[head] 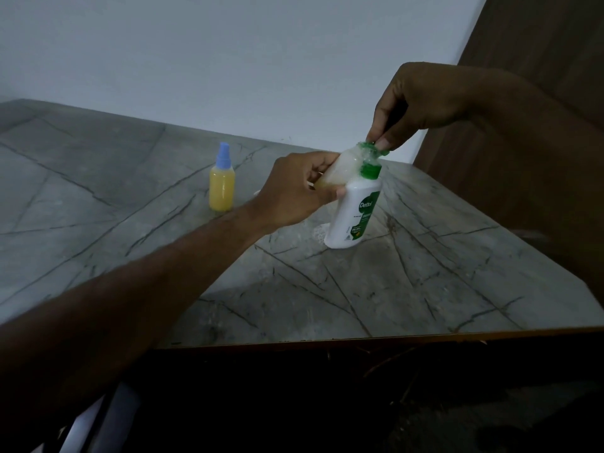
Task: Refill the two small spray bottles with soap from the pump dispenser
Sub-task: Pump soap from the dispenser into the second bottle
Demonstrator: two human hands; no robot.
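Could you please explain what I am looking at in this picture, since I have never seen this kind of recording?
There is no machine here: a person wears a camera on the head, so the single picture looks forward and down at their own two bare arms. On the grey marbled table stands a white pump dispenser of soap with a green top. The right hand pinches the green pump head from above. The left hand has its grip round a small clear bottle, tilted with its mouth up at the pump; only a little yellowish liquid shows at its bottom. Farther left stands the other small spray bottle, capped in blue and full of yellow liquid. Some foam lies by the dispenser's base.
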